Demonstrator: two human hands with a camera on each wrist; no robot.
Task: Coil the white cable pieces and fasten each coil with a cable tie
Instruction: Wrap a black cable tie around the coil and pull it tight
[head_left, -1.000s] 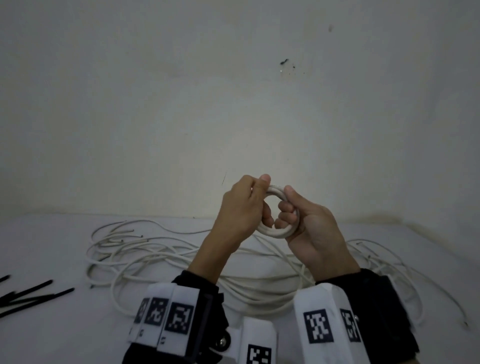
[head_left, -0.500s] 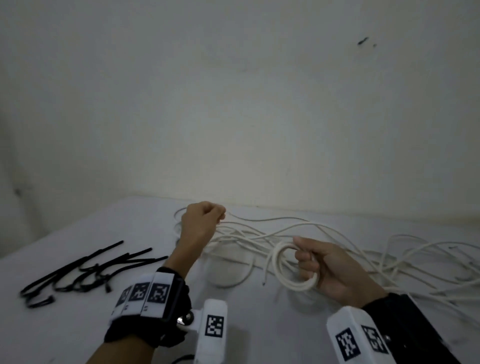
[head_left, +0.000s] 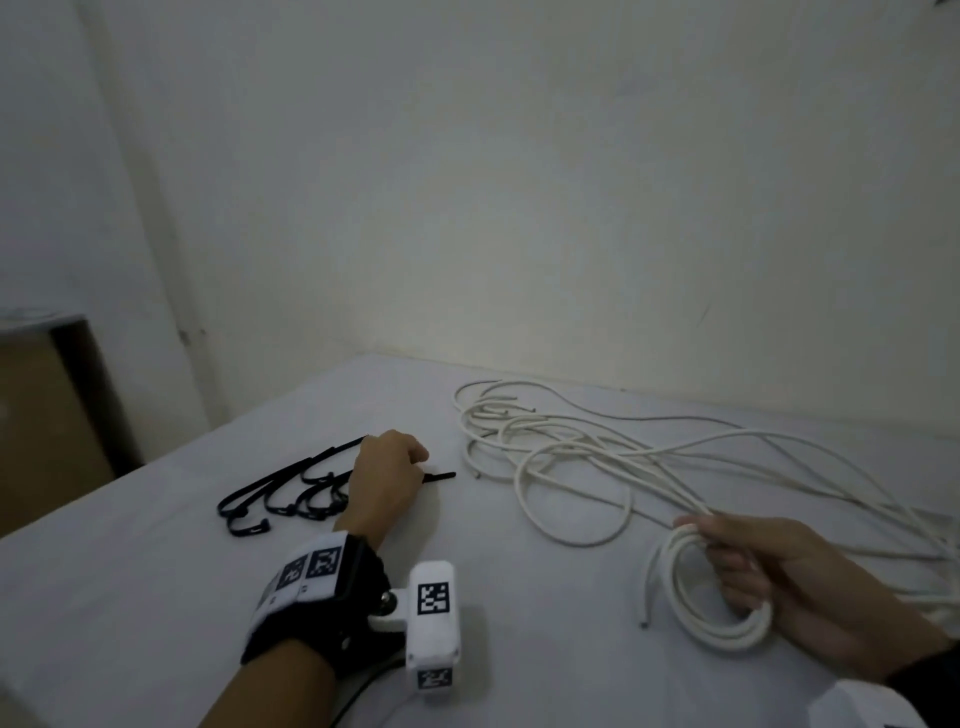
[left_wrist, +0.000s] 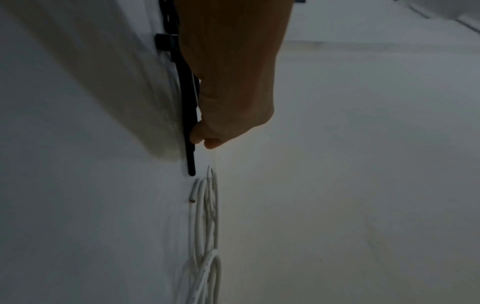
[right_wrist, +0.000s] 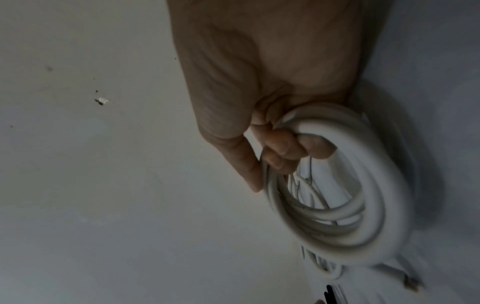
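Note:
A small coil of white cable (head_left: 698, 618) hangs in my right hand (head_left: 727, 566) low over the table at the right. The fingers pass through the coil (right_wrist: 337, 207) and the hand (right_wrist: 280, 152) grips its turns; one cut end (head_left: 644, 621) sticks out. My left hand (head_left: 410, 467) is curled over a black cable tie (head_left: 441, 475) at the edge of the heap of ties (head_left: 280, 499). In the left wrist view its fingertips (left_wrist: 198, 135) pinch that tie (left_wrist: 188, 115) against the table. Loose white cable pieces (head_left: 597, 457) lie tangled between the hands.
The white table (head_left: 156, 597) meets a plain wall at the back. Past its left edge stands a brown board or box (head_left: 47, 426). More loose cable (head_left: 883, 519) trails off to the right behind my right hand.
My left hand let go of the coil and moved left onto the black ties. My right hand lowered the coil toward the table on the right. The head view swung left.

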